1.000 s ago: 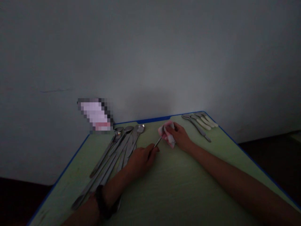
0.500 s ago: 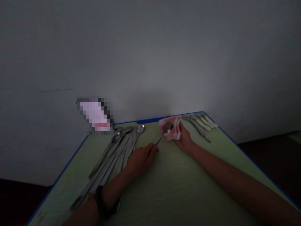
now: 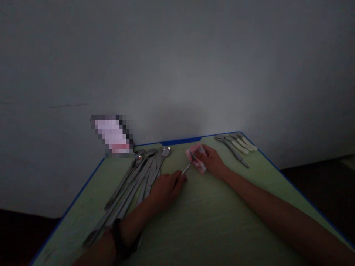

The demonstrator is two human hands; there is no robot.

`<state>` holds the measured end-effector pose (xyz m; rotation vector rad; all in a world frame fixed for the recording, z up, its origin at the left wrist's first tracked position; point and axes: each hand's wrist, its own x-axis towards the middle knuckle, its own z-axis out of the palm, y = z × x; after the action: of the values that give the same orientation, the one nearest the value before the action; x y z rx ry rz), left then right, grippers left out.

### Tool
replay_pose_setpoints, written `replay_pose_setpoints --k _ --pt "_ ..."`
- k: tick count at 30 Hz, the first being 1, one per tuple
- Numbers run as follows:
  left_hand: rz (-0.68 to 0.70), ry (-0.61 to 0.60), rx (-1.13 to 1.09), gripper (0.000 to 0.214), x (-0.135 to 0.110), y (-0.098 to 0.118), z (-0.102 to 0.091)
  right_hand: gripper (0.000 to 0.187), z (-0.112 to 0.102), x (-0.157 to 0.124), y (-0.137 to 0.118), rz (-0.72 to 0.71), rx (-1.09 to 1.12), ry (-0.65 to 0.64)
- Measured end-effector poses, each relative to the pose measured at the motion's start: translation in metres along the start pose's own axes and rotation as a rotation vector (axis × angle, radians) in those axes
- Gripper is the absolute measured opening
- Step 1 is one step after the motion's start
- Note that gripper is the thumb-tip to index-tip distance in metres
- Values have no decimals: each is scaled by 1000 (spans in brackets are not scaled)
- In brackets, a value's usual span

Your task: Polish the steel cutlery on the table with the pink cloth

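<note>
My left hand (image 3: pixel 166 186) rests on the green table (image 3: pixel 205 218) and pinches the handle end of a metal spoon (image 3: pixel 186 169). My right hand (image 3: pixel 212 159) is closed on a pink and white cloth (image 3: pixel 195 156), which is wrapped over the spoon's bowl, so the bowl is hidden. The spoon's shaft runs between the two hands, a little above the table top.
Several long metal spoons (image 3: pixel 135 177) lie in a row on the table's left side, beside my left forearm. Several white-handled utensils (image 3: pixel 238 145) lie at the far right corner. A blurred pink and white object (image 3: pixel 112 135) stands at the table's far left edge. A grey wall rises behind.
Half a second ago the cloth was open with the spoon's bowl showing in it. Now my right hand has folded the cloth over the bowl. My left hand has barely moved.
</note>
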<state>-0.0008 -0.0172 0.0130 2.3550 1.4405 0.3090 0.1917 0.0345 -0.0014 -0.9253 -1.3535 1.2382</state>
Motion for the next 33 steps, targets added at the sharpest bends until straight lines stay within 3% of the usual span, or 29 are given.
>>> replay_pose_setpoints --k 5,15,20,23,27,33 --pt "20 -2 -37 39 -1 3 -4 36 4 -3 -2 -22 -80 145" --pt "100 -44 -43 39 -2 3 -5 43 30 -10 6 95 254 420" --pt "94 -43 -2 36 -1 1 -1 40 34 -13 6 167 227 395" --pt "70 -33 -21 34 -1 0 1 38 34 -15 2 141 148 333" --pt "15 31 -132 34 1 -1 1 42 33 -13 3 75 87 376" --pt "-35 76 -278 36 1 -1 -4 42 31 0 11 -17 458 308"
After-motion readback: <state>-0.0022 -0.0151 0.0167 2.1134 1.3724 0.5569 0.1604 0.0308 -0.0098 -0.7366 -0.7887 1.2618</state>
